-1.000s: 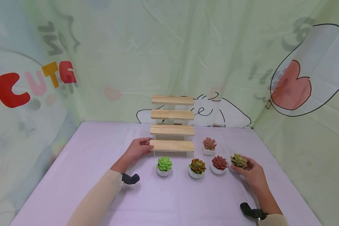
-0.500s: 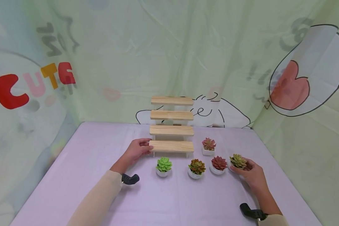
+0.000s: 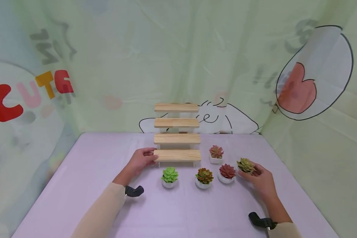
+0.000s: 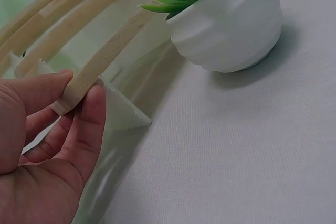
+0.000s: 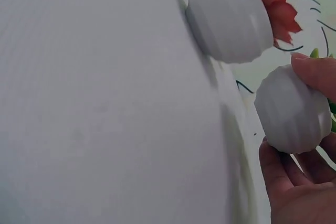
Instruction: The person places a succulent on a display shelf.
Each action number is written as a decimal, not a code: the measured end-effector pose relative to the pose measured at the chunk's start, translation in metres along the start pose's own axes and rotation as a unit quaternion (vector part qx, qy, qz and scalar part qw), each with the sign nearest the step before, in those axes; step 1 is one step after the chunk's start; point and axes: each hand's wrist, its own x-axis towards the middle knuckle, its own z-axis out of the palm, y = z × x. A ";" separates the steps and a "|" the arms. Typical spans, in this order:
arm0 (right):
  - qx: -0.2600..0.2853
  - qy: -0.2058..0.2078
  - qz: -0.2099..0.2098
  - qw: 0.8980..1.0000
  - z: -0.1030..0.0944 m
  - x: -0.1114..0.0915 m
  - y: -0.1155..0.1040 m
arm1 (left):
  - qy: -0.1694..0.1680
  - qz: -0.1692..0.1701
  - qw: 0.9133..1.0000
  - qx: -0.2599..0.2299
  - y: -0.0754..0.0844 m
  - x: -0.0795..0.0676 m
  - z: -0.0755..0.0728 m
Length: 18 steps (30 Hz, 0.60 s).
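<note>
My left hand [image 3: 140, 160] pinches the left end of the lowest board of a four-step wooden display stand [image 3: 177, 155], thumb on top and fingers beneath in the left wrist view. In my right hand [image 3: 262, 180] is a yellow-green potted succulent [image 3: 245, 165]; thumb and fingers grip its white ribbed pot [image 5: 294, 111], which hangs just off the table in the right wrist view. Left of it sits a dark red succulent [image 3: 227, 171] in a round white pot. The bright green succulent [image 3: 170, 175] stands in front of the stand, near my left hand.
A brown-green succulent [image 3: 204, 176] stands in front of the stand's right end. Behind it, right of the stand, is a pink succulent [image 3: 216, 152] in a square white pot. A printed curtain [image 3: 122, 66] rises behind the pale tabletop [image 3: 166, 215].
My right hand has lifted the yellow-green succulent slightly off the table. The left hand keeps its hold on the board. The head view has shifted a little.
</note>
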 end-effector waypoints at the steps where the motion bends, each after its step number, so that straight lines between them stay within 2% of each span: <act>1: 0.001 0.000 -0.004 1.000 0.001 0.000 -0.003 | 0.001 -0.001 1.000 0.000 -0.001 -0.001 -0.001; 7: 0.019 -0.012 -0.017 1.000 0.005 -0.001 -0.019 | 0.006 -0.006 1.000 -0.001 -0.005 0.000 -0.006; 18: 0.051 0.009 -0.048 0.997 0.009 -0.003 -0.054 | 0.005 -0.015 1.000 -0.001 -0.001 0.001 -0.001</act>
